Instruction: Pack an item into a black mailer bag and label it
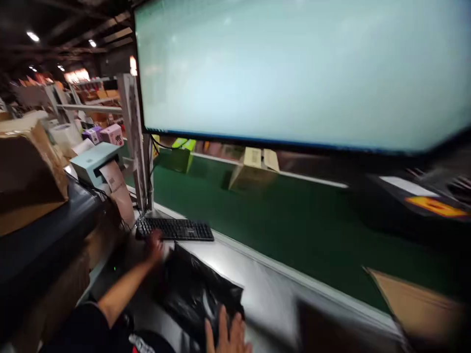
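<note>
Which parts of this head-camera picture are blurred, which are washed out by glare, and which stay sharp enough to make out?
In the head view, the monitor is a washed-out pale glow, nothing on it legible; the right side smears with motion, boxes on the green belt included; the left hand is blurred by the keyboard, which stays fairly crisp; the right hand rests on the black bag; the ceiling is dark.

Black bag (198, 289) under the hands: thin plastic film, glossy, crinkled, catching light along its folds. Desk (257, 289): smooth metal-looking top with a dull sheen. Keyboard (174, 229): matt black plastic. Conveyor belt (294, 220): matt green, even surface. Boxes (29, 171) at left: brown cardboard, rough and matt. Label printer (93, 162): pale plastic, feeding a paper strip (117, 184). Monitor (301, 73): glossy, glowing screen.
</note>
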Demonstrator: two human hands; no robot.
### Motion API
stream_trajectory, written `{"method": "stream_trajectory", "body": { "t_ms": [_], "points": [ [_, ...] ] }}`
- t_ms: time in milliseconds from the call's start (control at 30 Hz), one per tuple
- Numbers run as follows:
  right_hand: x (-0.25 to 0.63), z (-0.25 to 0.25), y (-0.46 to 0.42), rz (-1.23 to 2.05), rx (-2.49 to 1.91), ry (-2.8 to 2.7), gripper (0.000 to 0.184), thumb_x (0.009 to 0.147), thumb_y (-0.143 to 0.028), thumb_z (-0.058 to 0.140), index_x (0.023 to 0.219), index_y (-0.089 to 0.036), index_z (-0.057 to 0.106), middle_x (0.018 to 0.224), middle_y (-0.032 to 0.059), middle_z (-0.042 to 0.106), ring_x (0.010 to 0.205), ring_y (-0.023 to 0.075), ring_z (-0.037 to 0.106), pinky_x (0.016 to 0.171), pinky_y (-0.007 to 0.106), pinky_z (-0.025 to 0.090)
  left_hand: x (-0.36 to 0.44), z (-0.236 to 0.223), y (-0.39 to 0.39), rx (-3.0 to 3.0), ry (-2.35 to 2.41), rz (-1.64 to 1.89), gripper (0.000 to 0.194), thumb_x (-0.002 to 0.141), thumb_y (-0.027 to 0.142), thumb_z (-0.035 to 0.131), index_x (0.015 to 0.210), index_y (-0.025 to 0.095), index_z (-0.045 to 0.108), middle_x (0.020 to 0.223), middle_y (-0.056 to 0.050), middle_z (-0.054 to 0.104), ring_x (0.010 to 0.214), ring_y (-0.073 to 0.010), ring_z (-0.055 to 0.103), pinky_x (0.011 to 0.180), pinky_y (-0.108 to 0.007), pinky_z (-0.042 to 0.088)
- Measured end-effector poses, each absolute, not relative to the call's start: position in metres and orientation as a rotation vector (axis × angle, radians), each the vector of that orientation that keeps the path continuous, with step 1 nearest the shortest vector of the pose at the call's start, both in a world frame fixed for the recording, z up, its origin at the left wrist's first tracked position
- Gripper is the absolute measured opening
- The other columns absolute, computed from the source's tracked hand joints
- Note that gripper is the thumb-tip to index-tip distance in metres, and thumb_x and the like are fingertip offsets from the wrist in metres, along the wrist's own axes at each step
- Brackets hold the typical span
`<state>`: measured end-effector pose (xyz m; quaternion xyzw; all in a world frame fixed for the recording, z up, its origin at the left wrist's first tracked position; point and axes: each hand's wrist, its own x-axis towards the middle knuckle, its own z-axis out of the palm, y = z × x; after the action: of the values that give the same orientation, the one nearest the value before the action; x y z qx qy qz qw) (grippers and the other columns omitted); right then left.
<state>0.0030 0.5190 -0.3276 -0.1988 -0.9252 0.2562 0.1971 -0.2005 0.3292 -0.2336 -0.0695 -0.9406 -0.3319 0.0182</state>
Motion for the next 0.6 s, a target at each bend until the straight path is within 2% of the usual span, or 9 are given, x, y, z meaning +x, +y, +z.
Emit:
{"method": "stream_trajectory", "body": {
  "t_ms": [33,67,167,233,333,467,600],
  "points": [
    [0.035,-0.337,0.517,0.698,-0.624,-2.604,0.077,0.101,-0.066,0.028,0.151,-0.013,0.054,0.162,0.0265,0.039,0.152,0.0481,0.034,0.116,0.076,0.034,-0.209,-0.234,0.319,-0.195,-2.905,-1.014,0.034,0.093,0.007,0.044,0.107,0.022,0.071,0.121,-0.011,0.065,0.122,-0.0314,0.06,0.111,-0.054,0.048],
    [0.06,-0.346,0.513,0.687,-0.675,-2.619,0.081,0.101,-0.067,0.024,0.152,-0.011,0.053,0.163,0.0278,0.036,0.153,0.0478,0.033,0.117,0.074,0.034,-0.22,-0.236,0.31,-0.173,-2.9,-0.997,0.028,0.093,0.007,0.046,0.104,0.018,0.069,0.116,-0.012,0.064,0.12,-0.0319,0.06,0.11,-0.055,0.047],
    [0.104,-0.369,0.499,0.709,-0.76,-2.671,0.081,0.101,-0.068,0.025,0.15,-0.011,0.055,0.167,0.0269,0.031,0.153,0.0445,0.035,0.12,0.069,0.033,-0.258,-0.243,0.298,-0.177,-2.862,-0.954,0.014,0.094,0.012,0.053,0.09,0.015,0.066,0.097,-0.009,0.062,0.103,-0.0256,0.06,0.098,-0.043,0.051],
    [0.117,-0.376,0.493,0.716,-0.783,-2.675,0.08,0.101,-0.068,0.025,0.146,-0.012,0.059,0.168,0.0265,0.029,0.152,0.0439,0.037,0.121,0.068,0.033,-0.276,-0.247,0.297,-0.16,-2.875,-0.939,0.014,0.094,0.013,0.055,0.084,0.014,0.064,0.092,-0.007,0.06,0.096,-0.0219,0.059,0.091,-0.036,0.05],
    [0.124,-0.371,0.494,0.684,-0.775,-2.669,0.076,0.101,-0.067,0.027,0.14,-0.013,0.065,0.167,0.0257,0.031,0.152,0.0437,0.038,0.121,0.068,0.032,-0.286,-0.255,0.298,-0.069,-2.907,-0.916,0.01,0.09,0.008,0.056,0.088,0.012,0.065,0.094,-0.008,0.062,0.096,-0.0218,0.059,0.09,-0.034,0.048],
    [0.124,-0.364,0.508,0.626,-0.811,-2.634,0.072,0.101,-0.064,0.03,0.134,-0.014,0.069,0.164,0.0241,0.037,0.148,0.0452,0.043,0.119,0.071,0.034,-0.272,-0.27,0.29,-0.003,-2.91,-0.925,0.023,0.084,0.004,0.06,0.105,0.012,0.068,0.106,-0.011,0.066,0.106,-0.0252,0.061,0.099,-0.038,0.049],
    [0.121,-0.38,0.519,0.655,-0.814,-2.663,0.063,0.096,-0.064,0.039,0.129,-0.022,0.073,0.159,0.0196,0.047,0.14,0.0464,0.053,0.113,0.069,0.046,-0.251,-0.249,0.271,-0.193,-2.753,-0.904,0.025,0.092,0.012,0.062,0.113,0.019,0.073,0.112,-0.01,0.068,0.111,-0.0236,0.063,0.103,-0.037,0.051]
  ]
}}
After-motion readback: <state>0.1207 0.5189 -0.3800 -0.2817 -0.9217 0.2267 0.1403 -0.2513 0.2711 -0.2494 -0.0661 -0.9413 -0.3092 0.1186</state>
